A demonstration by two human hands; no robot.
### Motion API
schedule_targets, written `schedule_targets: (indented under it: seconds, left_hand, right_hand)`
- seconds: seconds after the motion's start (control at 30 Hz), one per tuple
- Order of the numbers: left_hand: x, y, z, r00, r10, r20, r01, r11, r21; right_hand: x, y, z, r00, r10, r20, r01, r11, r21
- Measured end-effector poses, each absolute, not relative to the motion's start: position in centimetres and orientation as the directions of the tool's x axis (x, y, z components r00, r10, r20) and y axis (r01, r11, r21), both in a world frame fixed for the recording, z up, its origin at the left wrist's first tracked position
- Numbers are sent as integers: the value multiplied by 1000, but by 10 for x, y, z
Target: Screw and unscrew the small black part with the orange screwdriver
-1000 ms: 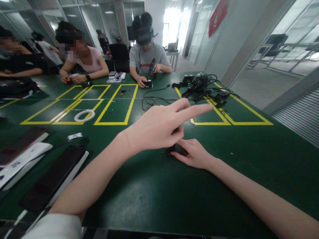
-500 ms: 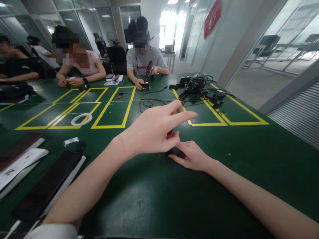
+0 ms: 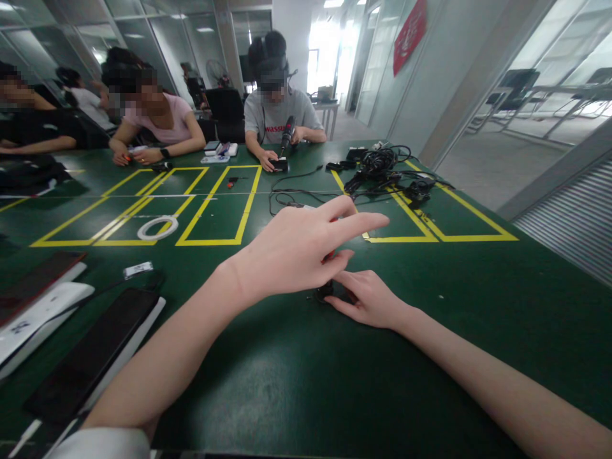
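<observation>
My left hand (image 3: 306,245) is closed around an upright red-and-black tool (image 3: 328,257), which looks like a screwdriver. Most of it is hidden behind my fingers, and its tip cannot be seen. Two fingers of this hand point out to the right. Just below and to the right, my right hand (image 3: 368,298) pinches a small black part (image 3: 325,291) against the green table (image 3: 268,395). The part lies under the tool, largely covered by both hands, so its exact kind is unclear.
Phones on white power banks, one a black phone (image 3: 90,357), lie at left. A white tape roll (image 3: 157,227) sits on yellow-taped rectangles. Beyond my hands is a tangle of black cables (image 3: 380,166). Across the table, a co-worker holds a power drill (image 3: 287,132).
My left hand has turned slightly on the tool, its outstretched fingers shifting right, and less red shows. My right hand stays in place.
</observation>
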State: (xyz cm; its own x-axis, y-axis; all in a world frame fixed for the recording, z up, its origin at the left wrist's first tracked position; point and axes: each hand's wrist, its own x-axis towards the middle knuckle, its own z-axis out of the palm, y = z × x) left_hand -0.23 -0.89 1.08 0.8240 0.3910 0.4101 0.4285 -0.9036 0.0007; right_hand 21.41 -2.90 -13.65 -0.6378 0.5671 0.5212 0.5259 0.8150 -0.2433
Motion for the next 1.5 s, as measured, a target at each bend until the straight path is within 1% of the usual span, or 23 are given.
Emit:
schedule_targets:
  seconds: [0.13, 0.33, 0.5, 0.6, 0.73, 0.83, 0.9, 1.03, 1.2, 1.37, 1.5]
  left_hand:
    - [-2, -8, 11, 838, 357, 412, 396, -918, -10]
    - [-2, -8, 10, 830, 375, 414, 417, -909, -13]
    - [-3, -8, 9, 833, 379, 403, 406, -914, 20]
    - [-3, -7, 9, 836, 354, 418, 379, -925, 26]
    - [-3, -7, 8, 842, 317, 436, 350, -937, 4]
    - [-3, -8, 8, 838, 339, 428, 378, -926, -6]
    - [-3, -8, 8, 834, 349, 427, 393, -920, -14]
    - [-2, -8, 8, 843, 325, 430, 367, -930, -17]
    - [-2, -7, 8, 838, 351, 417, 394, -919, -19]
    - [-2, -9, 9, 846, 329, 420, 381, -924, -42]
    - [-2, -9, 10, 840, 346, 418, 398, -917, -40]
  right_hand:
    - [214, -29, -138, -634, 561, 532, 519, 819, -245]
    - [214, -28, -139, -629, 563, 536, 526, 816, -239]
    - [214, -29, -137, -634, 562, 531, 525, 817, -238]
    - [213, -29, -136, -631, 551, 546, 523, 822, -225]
    - [213, -29, -135, -628, 556, 544, 522, 820, -235]
    - [213, -29, -135, -635, 573, 518, 535, 810, -239]
    - [213, -29, -136, -634, 567, 525, 537, 812, -228]
    - [213, -29, -138, -621, 543, 565, 529, 822, -210]
    - [213, -29, -137, -629, 551, 549, 529, 820, -218]
    - [213, -29, -136, -627, 541, 560, 519, 827, -218]
    - [213, -29, -137, -631, 544, 553, 520, 826, -218]
